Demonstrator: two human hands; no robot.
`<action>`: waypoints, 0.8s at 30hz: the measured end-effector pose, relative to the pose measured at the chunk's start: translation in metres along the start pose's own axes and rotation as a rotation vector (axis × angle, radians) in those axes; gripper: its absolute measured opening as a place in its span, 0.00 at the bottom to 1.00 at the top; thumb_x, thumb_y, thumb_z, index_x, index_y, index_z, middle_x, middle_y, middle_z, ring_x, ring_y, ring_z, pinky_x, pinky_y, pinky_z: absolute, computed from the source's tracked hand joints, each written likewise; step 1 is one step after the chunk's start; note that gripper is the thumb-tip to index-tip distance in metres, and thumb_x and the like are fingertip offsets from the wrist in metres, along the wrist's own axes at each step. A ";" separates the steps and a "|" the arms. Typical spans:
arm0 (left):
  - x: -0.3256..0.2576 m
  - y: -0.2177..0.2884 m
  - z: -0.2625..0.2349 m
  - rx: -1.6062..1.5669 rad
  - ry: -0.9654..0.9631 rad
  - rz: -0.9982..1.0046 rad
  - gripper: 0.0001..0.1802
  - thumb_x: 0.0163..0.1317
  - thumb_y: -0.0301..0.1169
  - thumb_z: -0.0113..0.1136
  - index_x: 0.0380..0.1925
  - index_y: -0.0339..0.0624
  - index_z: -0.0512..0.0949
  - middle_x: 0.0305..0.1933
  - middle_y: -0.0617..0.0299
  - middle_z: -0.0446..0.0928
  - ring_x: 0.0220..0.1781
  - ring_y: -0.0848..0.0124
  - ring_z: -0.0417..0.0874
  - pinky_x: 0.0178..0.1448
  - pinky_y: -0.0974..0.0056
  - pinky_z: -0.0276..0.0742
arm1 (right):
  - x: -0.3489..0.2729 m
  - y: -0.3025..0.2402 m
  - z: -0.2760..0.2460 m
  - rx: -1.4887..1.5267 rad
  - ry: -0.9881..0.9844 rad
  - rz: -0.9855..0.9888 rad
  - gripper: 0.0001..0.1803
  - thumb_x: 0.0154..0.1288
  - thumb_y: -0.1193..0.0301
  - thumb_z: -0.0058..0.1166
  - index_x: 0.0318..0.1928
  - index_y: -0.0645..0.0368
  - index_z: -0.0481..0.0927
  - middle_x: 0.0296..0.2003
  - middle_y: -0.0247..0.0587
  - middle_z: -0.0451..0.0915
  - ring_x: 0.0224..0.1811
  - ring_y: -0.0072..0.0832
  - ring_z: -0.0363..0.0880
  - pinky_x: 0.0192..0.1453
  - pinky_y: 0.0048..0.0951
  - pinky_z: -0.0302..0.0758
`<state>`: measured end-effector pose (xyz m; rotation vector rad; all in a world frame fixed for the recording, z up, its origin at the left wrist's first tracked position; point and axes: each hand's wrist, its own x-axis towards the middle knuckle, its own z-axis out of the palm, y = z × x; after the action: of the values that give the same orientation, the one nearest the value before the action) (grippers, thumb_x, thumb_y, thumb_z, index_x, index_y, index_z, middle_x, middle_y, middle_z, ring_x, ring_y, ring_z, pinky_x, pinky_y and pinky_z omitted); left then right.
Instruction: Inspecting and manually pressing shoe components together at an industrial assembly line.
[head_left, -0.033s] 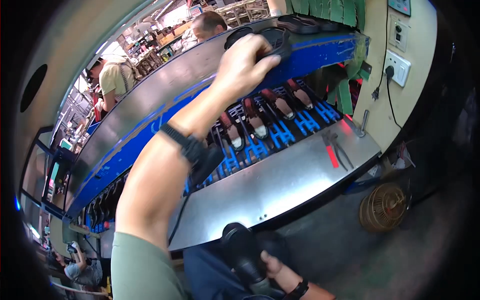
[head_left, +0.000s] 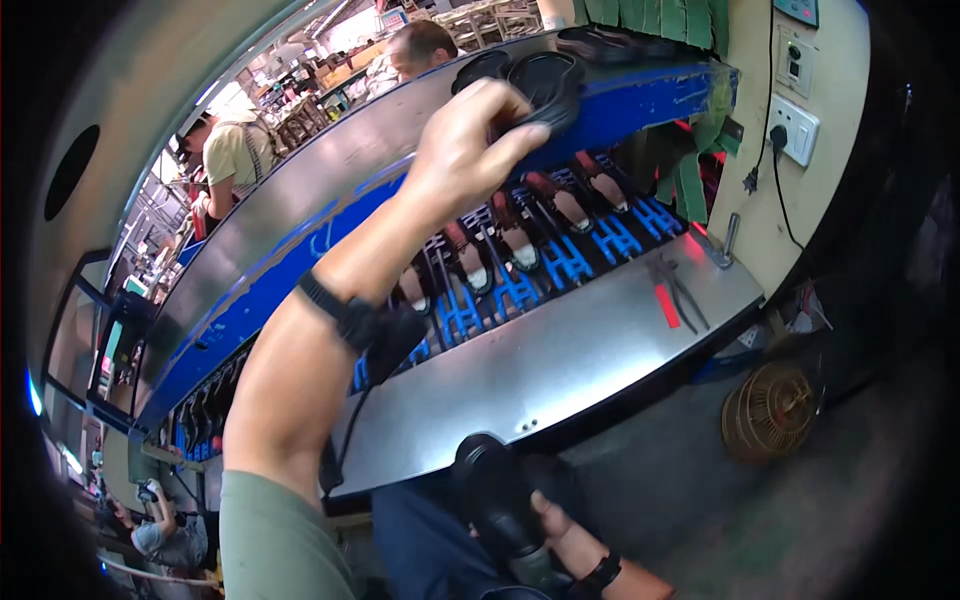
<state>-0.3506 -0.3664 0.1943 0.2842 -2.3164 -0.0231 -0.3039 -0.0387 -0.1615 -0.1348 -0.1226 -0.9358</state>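
My left hand [head_left: 466, 142] is stretched up to the blue-edged ledge. Its fingers are closed at the near edge of a black shoe sole [head_left: 545, 84]; the fingertips are partly hidden behind it. Just left of that lies another black sole [head_left: 481, 70]. Down at my lap, my right hand [head_left: 556, 524] grips a black shoe [head_left: 492, 490], its thumb along the side. Under the ledge, several shoes [head_left: 520, 248] with pale toes rest on blue supports.
Pliers [head_left: 682, 294] and a hammer [head_left: 727, 245] lie on the metal shelf [head_left: 560, 370]. More dark soles [head_left: 610, 44] sit at the ledge's right end, near green hanging strips [head_left: 690, 190]. A round wire-guarded fan [head_left: 768, 412] stands at right. Other people work beyond the ledge.
My left hand has shifted slightly left and down at the sole. The black shoe in my right hand has moved a little up and to the right.
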 end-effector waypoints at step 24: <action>-0.627 0.140 -0.137 -0.730 0.618 -1.555 0.30 0.67 0.39 0.67 0.64 0.32 0.74 0.61 0.46 0.78 0.61 0.64 0.79 0.65 0.61 0.73 | 0.013 0.094 0.037 -0.175 0.642 -0.044 0.54 0.68 0.26 0.30 0.55 0.71 0.77 0.42 0.60 0.84 0.32 0.46 0.87 0.34 0.37 0.88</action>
<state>0.1377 -0.0880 -0.1449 1.3503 -0.9000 -1.2724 -0.2215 0.0121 -0.1290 0.0113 0.5521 -0.9935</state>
